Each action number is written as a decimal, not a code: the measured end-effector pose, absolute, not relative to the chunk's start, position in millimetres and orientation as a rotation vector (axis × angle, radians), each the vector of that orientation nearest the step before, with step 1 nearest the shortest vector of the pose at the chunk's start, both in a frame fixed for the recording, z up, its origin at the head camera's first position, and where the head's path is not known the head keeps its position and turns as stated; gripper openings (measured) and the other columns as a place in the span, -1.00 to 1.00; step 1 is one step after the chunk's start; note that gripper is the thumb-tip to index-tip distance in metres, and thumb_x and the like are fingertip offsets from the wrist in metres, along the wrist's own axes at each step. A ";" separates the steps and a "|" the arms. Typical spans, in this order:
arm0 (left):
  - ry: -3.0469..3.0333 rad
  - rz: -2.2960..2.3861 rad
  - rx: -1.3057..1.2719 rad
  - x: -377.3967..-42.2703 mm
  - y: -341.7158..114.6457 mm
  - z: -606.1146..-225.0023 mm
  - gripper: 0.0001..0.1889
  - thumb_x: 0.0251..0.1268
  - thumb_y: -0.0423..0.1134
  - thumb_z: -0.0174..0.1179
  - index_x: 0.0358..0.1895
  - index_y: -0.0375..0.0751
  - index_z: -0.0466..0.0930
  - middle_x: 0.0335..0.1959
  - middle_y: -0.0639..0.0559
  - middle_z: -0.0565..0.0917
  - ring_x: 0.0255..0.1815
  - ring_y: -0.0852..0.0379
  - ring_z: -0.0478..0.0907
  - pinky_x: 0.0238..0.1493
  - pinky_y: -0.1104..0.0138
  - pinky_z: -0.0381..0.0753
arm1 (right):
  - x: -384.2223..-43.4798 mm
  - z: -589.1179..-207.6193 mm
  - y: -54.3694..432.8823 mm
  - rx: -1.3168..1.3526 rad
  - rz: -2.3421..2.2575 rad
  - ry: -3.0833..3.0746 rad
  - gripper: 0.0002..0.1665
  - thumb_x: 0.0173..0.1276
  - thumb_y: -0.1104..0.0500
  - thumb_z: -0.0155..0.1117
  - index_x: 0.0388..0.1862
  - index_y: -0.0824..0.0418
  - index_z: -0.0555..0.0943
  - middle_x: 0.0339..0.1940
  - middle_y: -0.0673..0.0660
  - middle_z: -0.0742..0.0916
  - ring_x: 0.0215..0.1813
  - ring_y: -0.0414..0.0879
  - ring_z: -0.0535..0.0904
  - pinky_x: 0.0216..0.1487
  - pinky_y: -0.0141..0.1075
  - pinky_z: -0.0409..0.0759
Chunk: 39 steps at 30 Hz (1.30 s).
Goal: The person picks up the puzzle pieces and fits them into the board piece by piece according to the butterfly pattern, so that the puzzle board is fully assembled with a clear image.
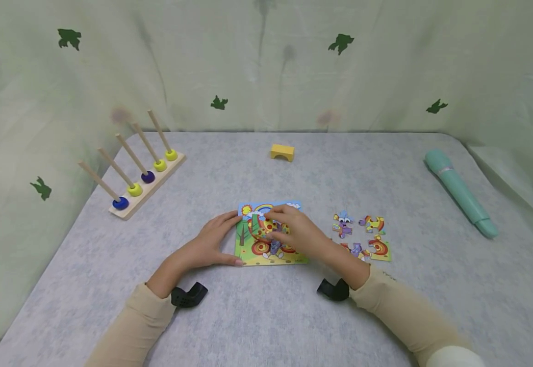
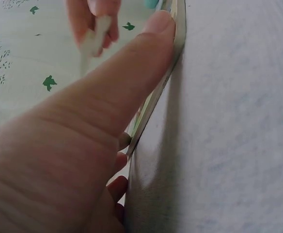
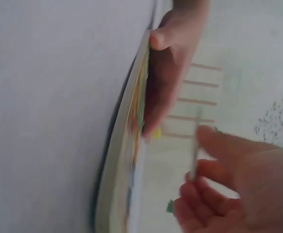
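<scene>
A colourful picture puzzle board point(image 1: 273, 260) with a sun, a rainbow and a tree lies flat on the table. My left hand point(image 1: 205, 243) steadies it from the left, fingertips at its upper left edge and thumb at the lower left corner. Above the board, my right hand point(image 1: 302, 233) pinches a thin puzzle piece point(image 2: 99, 38) between thumb and fingers. That piece is seen nearly edge-on in the right wrist view, so its picture is hidden. To the right of the board lie several loose puzzle pieces point(image 1: 343, 224), some partly behind the right forearm.
At the left stands a wooden peg rack point(image 1: 133, 205) with blue and yellow rings on its rods. A yellow arched block point(image 1: 282, 152) sits toward the back. On the right lies a teal wand-like object point(image 1: 462, 194). Curtain-like cloth point(image 1: 294, 76) rises behind the table.
</scene>
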<state>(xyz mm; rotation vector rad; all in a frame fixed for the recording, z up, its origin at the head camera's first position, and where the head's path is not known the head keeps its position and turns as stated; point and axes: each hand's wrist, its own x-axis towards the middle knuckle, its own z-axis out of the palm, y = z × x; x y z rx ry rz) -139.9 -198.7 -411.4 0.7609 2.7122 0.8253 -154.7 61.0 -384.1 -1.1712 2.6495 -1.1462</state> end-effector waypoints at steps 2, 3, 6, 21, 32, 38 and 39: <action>2.712 0.828 0.763 -140.0 -198.3 -412.0 0.11 -0.24 0.32 0.28 0.39 -0.19 0.01 0.40 -0.09 -0.04 0.36 -0.13 -0.15 0.24 -0.07 -0.09 | -157.2 -390.1 54.5 -1.175 -1.092 2.640 -0.54 0.22 0.16 0.24 0.09 0.30 0.51 0.05 0.17 0.51 0.11 -0.02 0.39 0.06 -0.22 0.40; 2.712 0.825 0.766 -140.1 -198.1 -412.3 0.11 -0.24 0.33 0.28 0.39 -0.19 0.01 0.40 -0.08 -0.04 0.36 -0.13 -0.15 0.24 -0.07 -0.09 | -158.9 -393.8 51.8 -1.183 -1.065 2.638 -0.54 0.23 0.15 0.24 0.09 0.29 0.51 0.05 0.16 0.51 0.11 -0.02 0.39 0.06 -0.23 0.39; 2.716 0.824 0.791 -140.6 -197.9 -413.2 0.11 -0.23 0.32 0.27 0.38 -0.20 0.01 0.40 -0.07 -0.04 0.36 -0.12 -0.15 0.24 -0.06 -0.10 | -163.5 -403.6 46.0 -1.201 -0.998 2.640 -0.54 0.23 0.12 0.24 0.09 0.27 0.52 0.04 0.15 0.52 0.07 -0.05 0.41 0.03 -0.26 0.40; 2.717 0.862 0.871 -140.6 -198.3 -411.9 0.03 -0.21 0.25 0.32 0.35 -0.18 0.10 0.38 -0.10 0.04 0.35 -0.15 -0.11 0.23 -0.07 -0.12 | -170.2 -412.7 33.0 -1.227 -0.884 2.726 -0.54 0.18 0.09 0.29 0.06 0.18 0.56 0.01 0.07 0.56 0.04 -0.08 0.44 0.06 -0.22 0.34; 2.708 0.827 0.875 -141.4 -200.5 -414.2 -0.10 -0.18 0.34 0.22 0.31 0.02 0.24 0.39 -0.01 0.01 0.36 -0.09 -0.13 0.22 -0.06 -0.08 | -170.5 -409.3 31.7 -1.113 -0.897 2.683 -0.51 0.14 0.02 0.31 0.07 0.13 0.56 0.03 0.04 0.53 0.03 -0.08 0.40 0.07 -0.10 0.27; 2.707 0.826 0.865 -141.4 -200.4 -412.9 -0.10 -0.18 0.34 0.23 0.31 0.02 0.24 0.39 -0.02 0.01 0.36 -0.09 -0.12 0.22 -0.07 -0.06 | -175.5 -403.0 37.3 -1.135 -0.878 2.552 -0.42 0.16 -0.01 0.29 0.17 0.11 0.47 0.12 0.04 0.46 0.04 -0.09 0.39 0.03 -0.17 0.33; 2.706 0.828 0.864 -141.4 -200.2 -412.7 -0.10 -0.19 0.34 0.23 0.31 0.02 0.24 0.39 -0.02 0.01 0.36 -0.09 -0.13 0.22 -0.07 -0.06 | -175.5 -400.2 39.1 -1.113 -0.908 2.512 -0.41 0.17 0.00 0.29 0.19 0.11 0.45 0.14 0.04 0.44 0.07 -0.10 0.37 0.03 -0.19 0.34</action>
